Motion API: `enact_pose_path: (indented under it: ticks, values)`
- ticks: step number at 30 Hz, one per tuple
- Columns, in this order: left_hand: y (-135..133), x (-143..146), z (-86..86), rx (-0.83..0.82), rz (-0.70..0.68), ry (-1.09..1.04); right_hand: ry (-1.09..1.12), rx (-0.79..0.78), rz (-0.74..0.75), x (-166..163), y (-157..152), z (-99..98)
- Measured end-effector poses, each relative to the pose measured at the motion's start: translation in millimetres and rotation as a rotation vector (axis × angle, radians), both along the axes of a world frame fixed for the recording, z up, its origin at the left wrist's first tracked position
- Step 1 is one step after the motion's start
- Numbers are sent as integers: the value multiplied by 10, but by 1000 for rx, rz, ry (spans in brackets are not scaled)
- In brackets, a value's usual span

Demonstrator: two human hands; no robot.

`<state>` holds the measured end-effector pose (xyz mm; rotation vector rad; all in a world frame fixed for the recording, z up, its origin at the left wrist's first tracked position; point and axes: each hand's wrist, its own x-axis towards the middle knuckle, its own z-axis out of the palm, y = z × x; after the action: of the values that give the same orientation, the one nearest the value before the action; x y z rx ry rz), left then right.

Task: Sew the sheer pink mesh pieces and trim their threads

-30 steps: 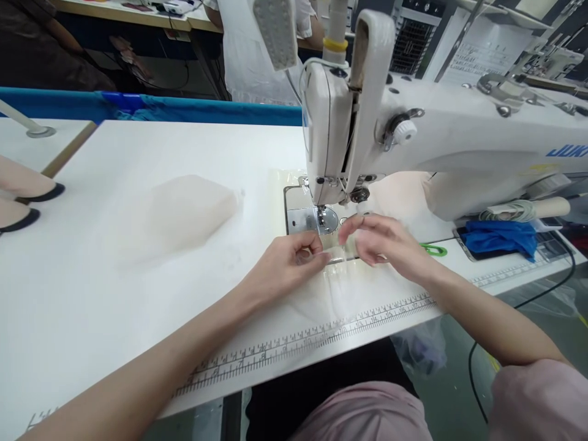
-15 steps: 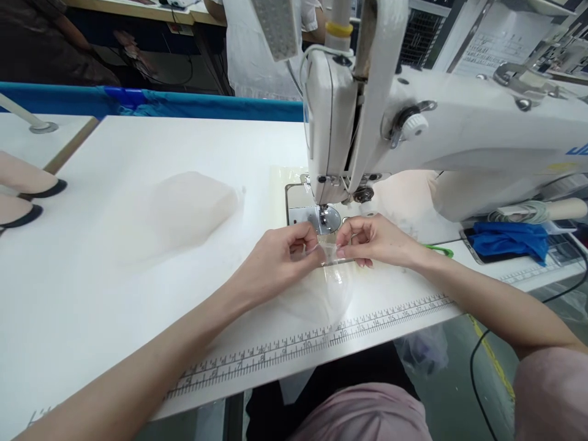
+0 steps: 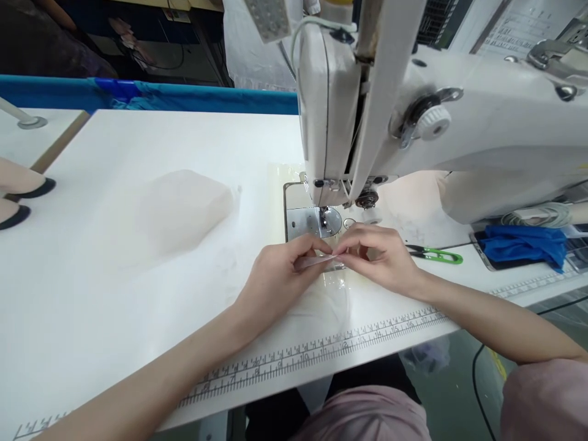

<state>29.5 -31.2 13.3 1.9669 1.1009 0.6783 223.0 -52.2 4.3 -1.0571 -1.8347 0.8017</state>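
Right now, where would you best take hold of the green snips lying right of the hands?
By the green handle loop of the snips, coming from above and the right. They lie flat on the table, dark blades pointing left toward the right hand, so the handle end is probably safest.

Small, barely legible numerals on the table-edge ruler [image 3: 321, 352]

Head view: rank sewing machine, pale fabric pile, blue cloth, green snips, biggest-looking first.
1. sewing machine, nearest camera, so exaggerated
2. pale fabric pile
3. blue cloth
4. green snips, shorter and thinner than the cloth
Sheer fabric pinched by left hand and right hand: too faint to rank.
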Motion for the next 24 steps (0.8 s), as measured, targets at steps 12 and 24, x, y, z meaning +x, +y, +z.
enact_pose_path:
  ticks: [12, 24]
  values:
    - [-14, -29, 143, -82, -66, 176, -147, 182, 15, -17, -70, 24]
    - [71, -28, 131, 570, -7, 600, -389, 35, -107, -132, 174, -100]
